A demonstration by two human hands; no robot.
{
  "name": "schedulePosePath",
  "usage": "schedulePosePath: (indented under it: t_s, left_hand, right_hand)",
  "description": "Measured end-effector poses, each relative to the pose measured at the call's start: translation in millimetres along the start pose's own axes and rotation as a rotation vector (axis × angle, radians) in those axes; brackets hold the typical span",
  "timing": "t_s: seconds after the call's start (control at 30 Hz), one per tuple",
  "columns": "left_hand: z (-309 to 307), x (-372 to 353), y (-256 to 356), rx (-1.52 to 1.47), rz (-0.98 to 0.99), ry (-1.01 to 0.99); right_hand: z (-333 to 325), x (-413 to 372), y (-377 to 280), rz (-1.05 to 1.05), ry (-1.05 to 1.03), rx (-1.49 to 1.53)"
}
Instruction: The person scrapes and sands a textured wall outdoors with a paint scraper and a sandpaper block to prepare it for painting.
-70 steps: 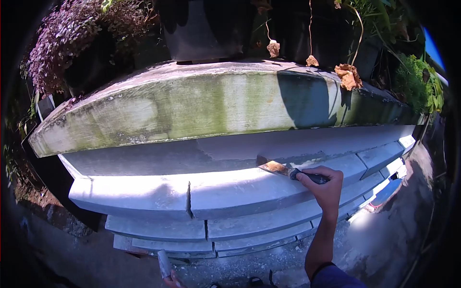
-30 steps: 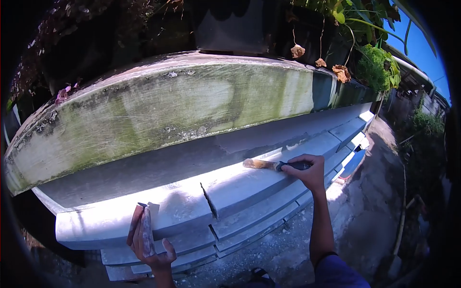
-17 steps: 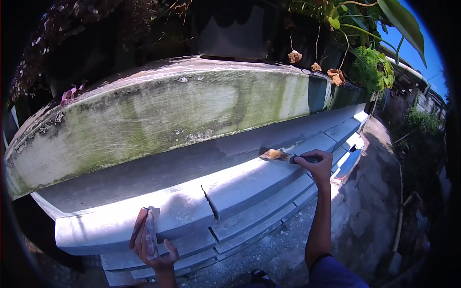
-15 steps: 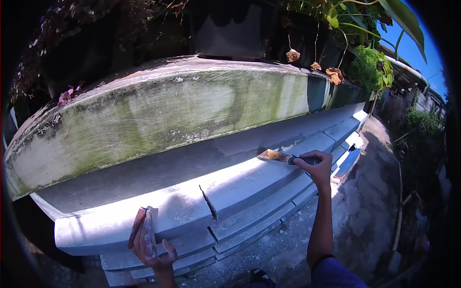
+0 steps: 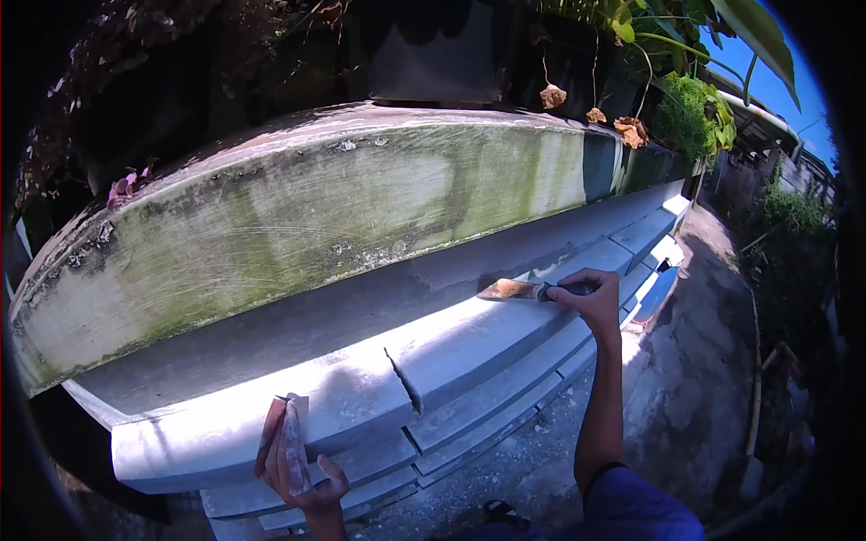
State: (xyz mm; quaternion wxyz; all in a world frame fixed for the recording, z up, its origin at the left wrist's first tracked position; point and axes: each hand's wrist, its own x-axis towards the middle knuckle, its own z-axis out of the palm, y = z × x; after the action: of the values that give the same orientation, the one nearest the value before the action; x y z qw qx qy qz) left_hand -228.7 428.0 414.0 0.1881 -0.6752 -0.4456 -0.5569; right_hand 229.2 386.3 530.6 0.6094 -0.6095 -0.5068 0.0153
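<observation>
My right hand point(image 5: 591, 302) grips the dark handle of a putty knife point(image 5: 519, 289). Its rusty blade lies against the grey recessed band of a stepped concrete wall moulding point(image 5: 469, 338), at the edge of a lighter patch. My left hand point(image 5: 302, 473) is low at the front. It holds a second flat scraper point(image 5: 281, 437) upright against the white rounded step, left of a vertical crack point(image 5: 406, 388).
A mossy, green-stained coping point(image 5: 298, 212) runs above the moulding. Potted plants point(image 5: 695, 117) and dry leaves sit on top of it. A concrete path point(image 5: 713, 361) lies to the right along the wall. My foot in a sandal point(image 5: 501, 516) shows at the bottom.
The putty knife's blade has slid back and forth a short way along the grey band. My left hand with the scraper came up into view against the white step.
</observation>
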Motion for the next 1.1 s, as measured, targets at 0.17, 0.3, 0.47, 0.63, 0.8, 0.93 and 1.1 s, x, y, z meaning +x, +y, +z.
schedulePosePath:
  t_s: [0.17,0.3,0.47,0.63,0.8,0.93,1.1]
  left_hand:
    - [6.2,-6.6,-3.7,-0.018,-0.013,0.028]
    - [9.6,-6.8,-4.6,-0.023,-0.011,0.048]
    - [10.1,-8.3,-6.6,-0.017,-0.014,0.070]
    - [12.8,-9.6,-4.8,-0.013,-0.019,0.082]
    - [10.5,-4.0,-2.4,-0.003,0.021,0.096]
    - [7.5,6.7,3.1,0.019,0.106,0.108]
    - [2.7,17.2,10.4,0.046,0.184,0.138]
  right_hand:
    - [-8.8,3.4,3.8,-0.015,0.001,-0.019]
    - [-4.8,3.9,5.2,0.015,0.042,0.015]
    - [-11.7,-1.3,11.2,0.016,0.017,-0.040]
    - [-10.8,-1.2,10.2,0.016,-0.001,-0.056]
    - [-8.0,6.1,16.7,0.008,-0.022,0.059]
    - [21.6,0.9,-4.2,-0.050,-0.103,-0.040]
    - [-7.1,6.7,4.9,0.024,0.040,0.004]
